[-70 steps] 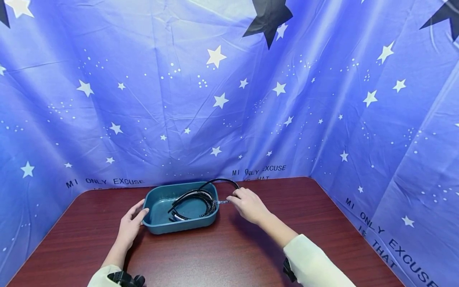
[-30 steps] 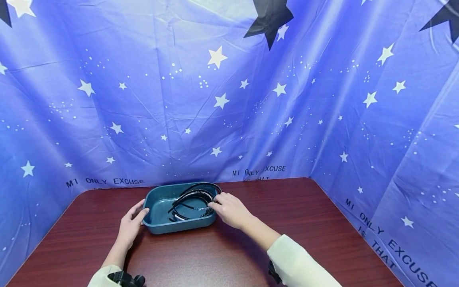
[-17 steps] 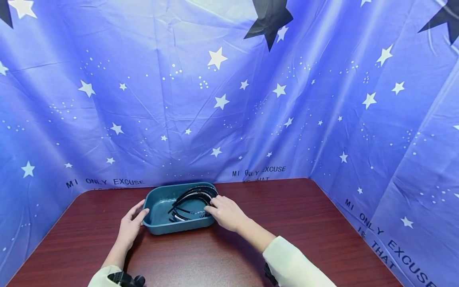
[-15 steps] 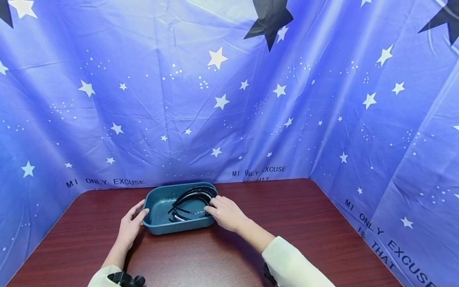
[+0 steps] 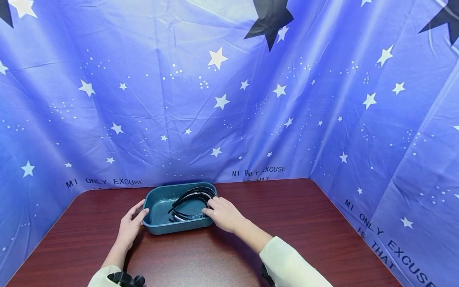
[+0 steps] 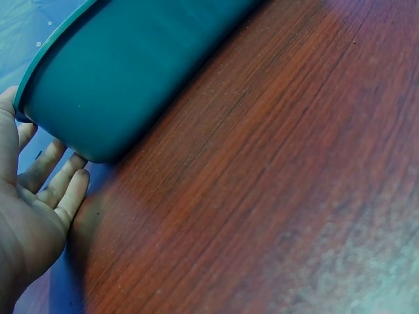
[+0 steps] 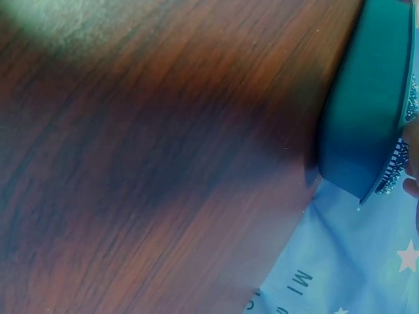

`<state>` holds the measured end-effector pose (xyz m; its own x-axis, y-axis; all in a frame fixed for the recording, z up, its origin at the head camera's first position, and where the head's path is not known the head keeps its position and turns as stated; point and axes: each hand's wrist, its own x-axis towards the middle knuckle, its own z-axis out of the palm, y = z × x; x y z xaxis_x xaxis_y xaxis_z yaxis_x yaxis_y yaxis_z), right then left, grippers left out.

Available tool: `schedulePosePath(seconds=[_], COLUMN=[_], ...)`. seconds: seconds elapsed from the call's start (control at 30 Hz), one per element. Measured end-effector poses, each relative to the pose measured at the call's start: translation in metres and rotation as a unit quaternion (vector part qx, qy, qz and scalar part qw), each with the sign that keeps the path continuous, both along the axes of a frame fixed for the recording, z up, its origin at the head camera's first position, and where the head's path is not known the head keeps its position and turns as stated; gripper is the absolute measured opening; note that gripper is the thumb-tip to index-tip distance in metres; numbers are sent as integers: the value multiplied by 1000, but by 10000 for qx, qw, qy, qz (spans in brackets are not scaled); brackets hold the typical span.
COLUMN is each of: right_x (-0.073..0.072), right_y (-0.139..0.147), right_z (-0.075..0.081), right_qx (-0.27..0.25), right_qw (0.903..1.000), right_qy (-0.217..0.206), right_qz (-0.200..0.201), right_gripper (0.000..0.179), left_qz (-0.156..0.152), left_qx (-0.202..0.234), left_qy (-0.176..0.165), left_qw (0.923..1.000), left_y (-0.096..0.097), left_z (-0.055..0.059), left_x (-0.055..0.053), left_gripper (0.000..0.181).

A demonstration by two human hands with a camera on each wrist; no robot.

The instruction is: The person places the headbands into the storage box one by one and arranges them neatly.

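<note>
A teal plastic bin (image 5: 179,229) sits on the table with several dark headbands (image 5: 193,194) nested in its right half. My left hand (image 5: 130,223) holds the bin's left end, thumb over the rim and fingers against the outer wall. In the left wrist view, that hand (image 6: 39,209) shows the fingers spread under the rim. My right hand (image 5: 225,213) pinches a glittery toothed headband at the bin's right end. The right wrist view catches this glittery headband (image 7: 394,169) at the rim, with only the fingertips showing at the frame's edge.
The reddish-brown wooden table (image 5: 201,259) extends in front of the bin and to both sides. A blue star-printed cloth (image 5: 161,99) hangs behind the table and along its sides. Black wrist cameras are strapped on both sleeves, one being the left camera (image 5: 126,279).
My right hand has moved left from beyond the bin's right end, bringing the glittery headband in over the rim and down among the others. The left hand and bin have stayed put.
</note>
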<state>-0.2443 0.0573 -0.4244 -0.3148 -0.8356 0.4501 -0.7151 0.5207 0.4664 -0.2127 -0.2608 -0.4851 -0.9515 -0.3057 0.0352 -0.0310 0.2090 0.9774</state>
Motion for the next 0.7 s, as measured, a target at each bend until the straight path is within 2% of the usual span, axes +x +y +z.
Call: schedulePosePath(seconds=[0.33, 0.7], right_x=[5, 5], right_y=[-1, 0], right_z=[6, 7], right_qx=[321, 229], right_qw=[9989, 9983], right_qy=[-212, -405], right_qz=[-262, -342], right_gripper=[23, 19], left_qz=[-28, -60], left_qx=[61, 15], left_qy=[41, -5], left_qw=[10000, 10000], left_y=[0, 0], left_z=[0, 1], left_x=[0, 1], left_gripper=[56, 55])
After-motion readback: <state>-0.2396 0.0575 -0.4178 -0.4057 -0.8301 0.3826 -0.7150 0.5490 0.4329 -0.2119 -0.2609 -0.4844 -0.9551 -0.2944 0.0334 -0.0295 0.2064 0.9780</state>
